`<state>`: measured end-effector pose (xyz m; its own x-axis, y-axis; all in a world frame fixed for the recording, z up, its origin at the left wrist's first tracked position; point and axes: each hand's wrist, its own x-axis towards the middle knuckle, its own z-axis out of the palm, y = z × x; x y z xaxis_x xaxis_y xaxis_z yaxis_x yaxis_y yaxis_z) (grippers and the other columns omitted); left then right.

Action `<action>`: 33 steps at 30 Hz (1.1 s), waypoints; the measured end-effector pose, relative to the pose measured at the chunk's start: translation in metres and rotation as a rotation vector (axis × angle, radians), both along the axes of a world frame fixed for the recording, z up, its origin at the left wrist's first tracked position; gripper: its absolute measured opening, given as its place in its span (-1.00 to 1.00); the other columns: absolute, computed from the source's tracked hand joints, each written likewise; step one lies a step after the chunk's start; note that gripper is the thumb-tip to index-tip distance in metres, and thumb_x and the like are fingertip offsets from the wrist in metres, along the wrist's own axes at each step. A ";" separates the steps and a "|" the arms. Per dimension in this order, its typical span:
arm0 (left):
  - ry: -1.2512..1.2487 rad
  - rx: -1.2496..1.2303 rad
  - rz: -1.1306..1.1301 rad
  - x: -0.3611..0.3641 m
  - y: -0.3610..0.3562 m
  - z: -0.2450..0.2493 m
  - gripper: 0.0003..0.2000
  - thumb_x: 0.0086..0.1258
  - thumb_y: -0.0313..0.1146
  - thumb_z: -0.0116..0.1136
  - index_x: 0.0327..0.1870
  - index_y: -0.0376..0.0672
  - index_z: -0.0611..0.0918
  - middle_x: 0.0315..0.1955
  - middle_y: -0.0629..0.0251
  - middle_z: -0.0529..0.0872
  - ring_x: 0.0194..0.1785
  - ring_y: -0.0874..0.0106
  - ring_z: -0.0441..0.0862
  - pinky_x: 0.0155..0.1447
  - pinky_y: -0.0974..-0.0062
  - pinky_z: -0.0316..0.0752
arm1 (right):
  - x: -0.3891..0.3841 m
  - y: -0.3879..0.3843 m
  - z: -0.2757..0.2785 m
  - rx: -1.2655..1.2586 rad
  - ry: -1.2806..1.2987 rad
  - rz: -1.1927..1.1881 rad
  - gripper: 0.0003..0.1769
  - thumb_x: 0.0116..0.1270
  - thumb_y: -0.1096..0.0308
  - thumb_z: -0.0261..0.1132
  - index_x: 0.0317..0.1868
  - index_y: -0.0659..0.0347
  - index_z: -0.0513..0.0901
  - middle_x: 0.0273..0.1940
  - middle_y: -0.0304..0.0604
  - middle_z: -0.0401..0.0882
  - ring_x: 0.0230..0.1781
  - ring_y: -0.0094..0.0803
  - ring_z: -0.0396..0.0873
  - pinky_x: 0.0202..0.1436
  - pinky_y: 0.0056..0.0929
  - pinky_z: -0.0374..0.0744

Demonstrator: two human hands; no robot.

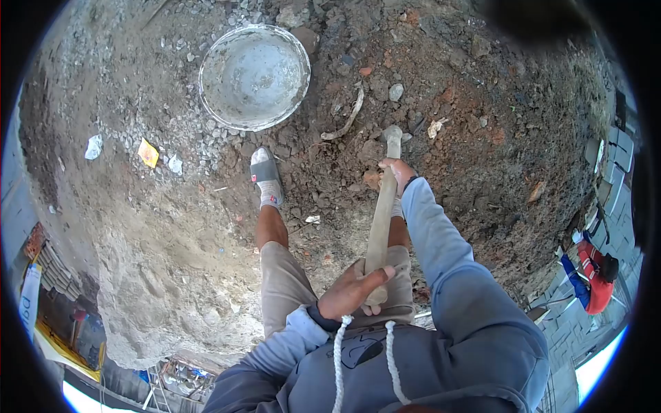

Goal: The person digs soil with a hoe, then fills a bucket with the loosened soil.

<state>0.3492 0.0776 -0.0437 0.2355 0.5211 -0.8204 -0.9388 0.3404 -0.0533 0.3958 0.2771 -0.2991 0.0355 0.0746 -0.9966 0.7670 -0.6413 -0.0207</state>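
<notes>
A long, pale wooden handle (pixel 381 220) runs up and away from my body over the dirt. Near its lower end, my left hand (pixel 352 290) is wrapped round it at waist height. My right hand (pixel 398 172) grips the same handle close to its far end. That far end (pixel 393 134) touches the loose soil; any tool head there is mostly hidden in the dirt. To the upper left, a round grey basin (pixel 257 76) with a whitish rim stands on the ground and looks empty.
My sandalled foot (pixel 266 175) stands below the basin. A curved root or stick (pixel 349 115) lies beside the handle's far end. Gravel, rubble and litter, with a yellow wrapper (pixel 148 153), cover the left. A person in red (pixel 599 279) is at the far right.
</notes>
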 end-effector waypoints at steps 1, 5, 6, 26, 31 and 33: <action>0.004 0.010 0.007 -0.007 -0.011 0.007 -0.64 0.33 -0.10 0.08 -0.13 -0.23 0.40 -0.59 0.36 0.49 -0.62 0.56 0.49 -0.56 0.65 0.38 | -0.002 -0.002 0.013 0.010 0.004 0.007 -0.62 0.04 0.35 0.25 -0.10 0.20 0.41 -0.41 -0.06 0.44 -0.50 -0.18 0.48 -0.44 -0.14 0.52; 0.049 0.093 -0.028 -0.055 -0.074 0.037 -0.53 0.32 -0.11 0.10 0.05 -0.33 0.37 -0.47 0.35 0.50 -0.54 0.57 0.49 -0.48 0.68 0.38 | -0.038 -0.024 0.082 0.235 0.048 -0.260 -0.62 0.05 0.31 0.26 -0.13 0.26 0.41 -0.40 -0.11 0.45 -0.50 -0.24 0.47 -0.41 -0.19 0.53; 0.100 0.166 -0.051 -0.065 -0.094 0.048 -0.50 0.31 -0.11 0.12 0.08 -0.34 0.36 -0.42 0.34 0.50 -0.45 0.58 0.49 -0.41 0.68 0.39 | -0.051 -0.036 0.110 0.236 0.133 -0.295 -0.62 0.05 0.31 0.27 -0.14 0.26 0.41 -0.41 -0.12 0.45 -0.49 -0.26 0.47 -0.42 -0.21 0.54; 0.943 -0.046 -0.372 -0.064 -0.128 -0.100 -0.55 -0.06 -0.51 0.25 -0.03 -0.24 0.53 -0.45 0.39 0.54 -0.35 0.55 0.49 -0.20 0.52 0.42 | -0.165 -0.043 0.179 0.518 0.737 -0.247 -0.63 0.08 0.53 0.24 -0.12 0.37 0.29 -0.41 -0.03 0.51 -0.54 -0.30 0.56 -0.44 -0.36 0.62; 0.279 0.427 0.075 -0.095 0.015 -0.121 -0.53 0.12 -0.42 0.26 0.07 -0.25 0.42 -0.37 0.33 0.54 -0.39 0.53 0.53 -0.27 0.54 0.50 | -0.178 0.108 0.155 0.788 0.633 -0.282 -0.79 0.04 0.46 0.23 -0.30 0.35 0.44 -0.56 -0.12 0.41 -0.68 -0.32 0.44 -0.62 -0.35 0.52; 0.256 0.492 -0.003 -0.142 0.045 -0.127 -0.56 0.13 -0.43 0.24 0.04 -0.25 0.40 -0.41 0.33 0.52 -0.42 0.54 0.52 -0.35 0.53 0.50 | -0.194 0.153 0.121 0.789 0.664 -0.307 -0.79 0.09 0.43 0.22 -0.28 0.36 0.46 -0.54 -0.11 0.42 -0.64 -0.31 0.45 -0.56 -0.35 0.53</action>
<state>0.2075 0.1225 -0.1709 0.0625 0.8572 -0.5112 -0.8998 0.2700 0.3427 0.2017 0.4298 -0.1780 -0.3685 0.7850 -0.4980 0.2583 -0.4282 -0.8660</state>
